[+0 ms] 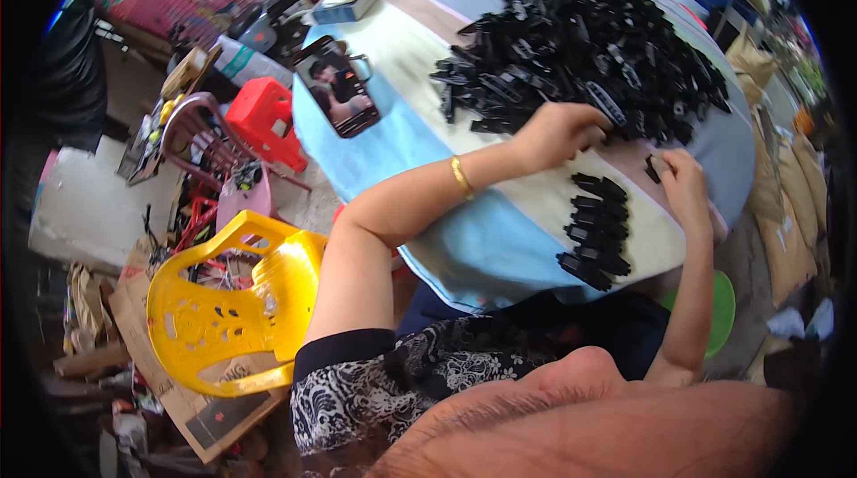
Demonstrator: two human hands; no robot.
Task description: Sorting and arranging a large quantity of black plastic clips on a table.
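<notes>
We reach our left hand [558, 132] into the near edge of the big heap of black plastic parts [580, 45] piled on the round table [464, 237], and its fingers close around one long black piece [607, 103] lifted just off the pile — the heap lies far enough across that the arm has to stretch over the striped cloth to get there. Our right hand [680, 182] rests close beside it with its fingers pinched on a small black part [653, 168], held low over the cloth. Just below that hand lies a neat row of the same black pieces [596, 232], laid side by side near the table's edge (kept apart from the loose heap, it seems, so the two do not mix). A phone [337, 85] leans at the far left of the table with its screen lit, well clear of both hands — nothing lies between them and the heap. Off the table to the left stand a yellow plastic chair [232, 308] and a red stool [265, 121] among clutter on the floor, and a green round thing [721, 304] shows under the right forearm.
</notes>
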